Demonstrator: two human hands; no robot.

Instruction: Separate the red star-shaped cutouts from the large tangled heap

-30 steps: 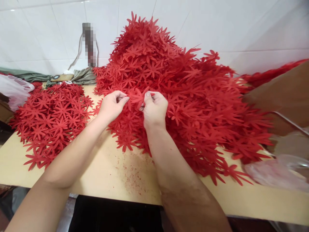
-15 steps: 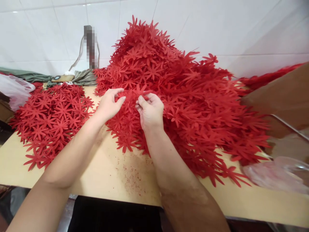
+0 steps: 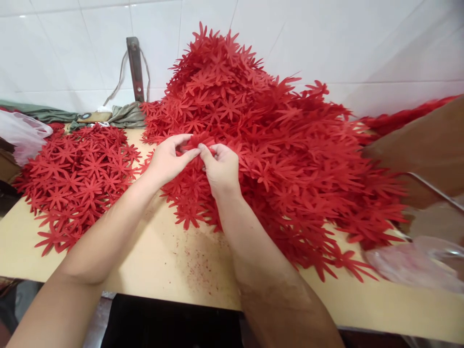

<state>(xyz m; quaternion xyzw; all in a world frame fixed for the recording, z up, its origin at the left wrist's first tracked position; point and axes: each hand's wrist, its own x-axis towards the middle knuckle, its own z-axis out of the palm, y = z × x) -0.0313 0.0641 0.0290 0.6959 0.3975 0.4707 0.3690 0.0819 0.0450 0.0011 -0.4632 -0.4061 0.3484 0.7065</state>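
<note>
Between my two hands is a red flower-shaped piece [image 3: 202, 139] with narrow petals. My left hand [image 3: 172, 157] grips its left side, fingers behind and thumb in front. My right hand [image 3: 221, 166] pinches it from the right, and the two thumb tips nearly meet. Behind and to the right rises a large pile of red flower pieces [image 3: 290, 164]. On the left of the table lies a smaller, flatter pile of red pieces [image 3: 83, 169].
The pale table [image 3: 152, 261] has red specks near its front. A metal bracket [image 3: 135, 70] stands by the tiled wall. White plastic bag [image 3: 27, 133] at left; brown cardboard [image 3: 427, 150] and clear plastic [image 3: 416, 263] at right; green cloth [image 3: 128, 115] behind.
My right hand has moved slightly left, and my left hand has shifted right and closed on the red piece. The hands are now together; before, there was a gap between them.
</note>
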